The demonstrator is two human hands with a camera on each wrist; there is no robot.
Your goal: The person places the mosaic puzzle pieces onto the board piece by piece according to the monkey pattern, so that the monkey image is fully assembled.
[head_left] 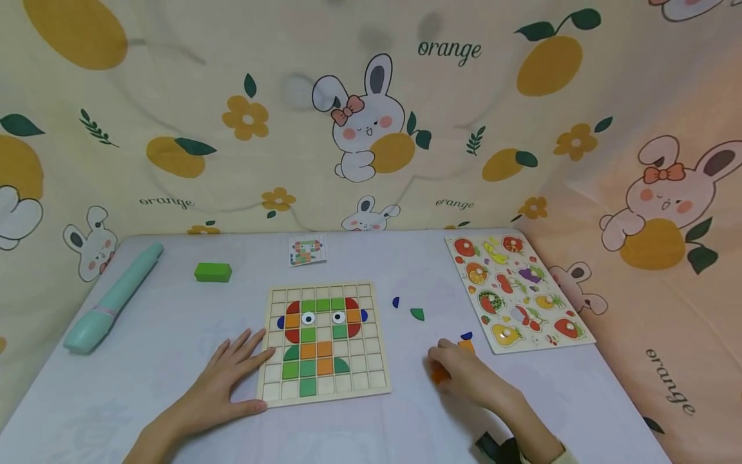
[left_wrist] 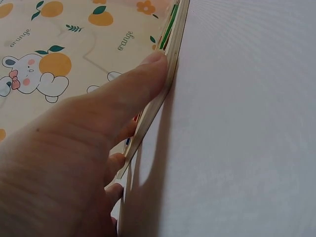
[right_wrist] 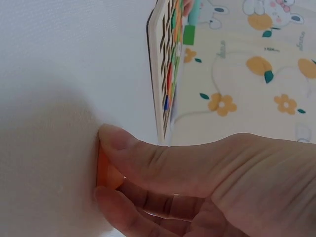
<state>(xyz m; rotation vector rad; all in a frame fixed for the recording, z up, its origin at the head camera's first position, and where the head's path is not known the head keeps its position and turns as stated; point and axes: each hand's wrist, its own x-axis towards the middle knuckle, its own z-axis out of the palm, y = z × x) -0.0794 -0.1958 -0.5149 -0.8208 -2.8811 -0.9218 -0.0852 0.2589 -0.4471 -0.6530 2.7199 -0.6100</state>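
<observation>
A wooden grid board (head_left: 361, 380) lies in the middle of the table, with red, green, orange and blue tiles and two eye pieces (head_left: 308, 318) set in its cells. My left hand (head_left: 217, 380) rests against the board's left edge, fingers spread and straight; in the left wrist view its thumb (left_wrist: 157, 66) touches the rim. To the right of the board, my right hand (head_left: 469, 377) pinches an orange tile (right_wrist: 102, 168) between thumb and fingertips, low over the cloth. Just beyond that hand lie another orange tile (head_left: 466, 346) and a blue half-round tile (head_left: 466, 336).
A green quarter-round tile (head_left: 417, 314) and a blue half-round tile (head_left: 396, 302) lie right of the board. Behind it stands a pattern card (head_left: 308, 251). A green block (head_left: 212, 272) and a teal wand-shaped object (head_left: 113, 299) are at left, a fruit puzzle board (head_left: 487, 258) at right.
</observation>
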